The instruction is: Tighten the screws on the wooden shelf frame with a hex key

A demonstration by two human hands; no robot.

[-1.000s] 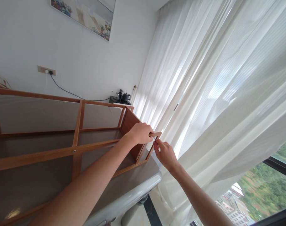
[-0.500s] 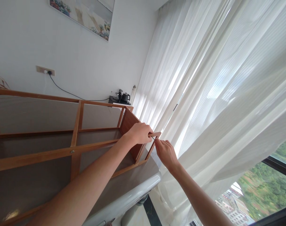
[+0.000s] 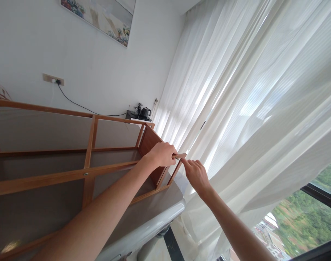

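1. Two bare hands meet near the middle of the view, working at the far right end of a light-brown wooden frame [image 3: 40, 182].
2. The left hand [image 3: 163, 153] has its fingers curled over the frame's upper rail, grasping it close to the corner.
3. The right hand [image 3: 196, 175], just right of the left fingers, has its thumb and fingers pinched together at the near end of a thin metal rod [image 3: 178, 158].
4. That rod spans the small gap between the two sets of fingertips, just under the rail's end; its far tip is hidden by the left hand.
5. From the left fingers, the frame stretches leftward in open rectangles. A solid brown panel [image 3: 149, 145] stands just beside those fingers, on their left, and a small metal fastener [image 3: 86, 174] sits in the rail well to their left.
6. Below the fingers, the frame rests on a grey-topped table with a glossy pale edge [image 3: 165, 214].
7. Beyond the fingers and to their left, a dark kettle [image 3: 146, 112] stands on a black-topped stand [image 3: 129, 115].
8. To the right of the fingers, sheer white curtains [image 3: 236, 108] hang in long folds.
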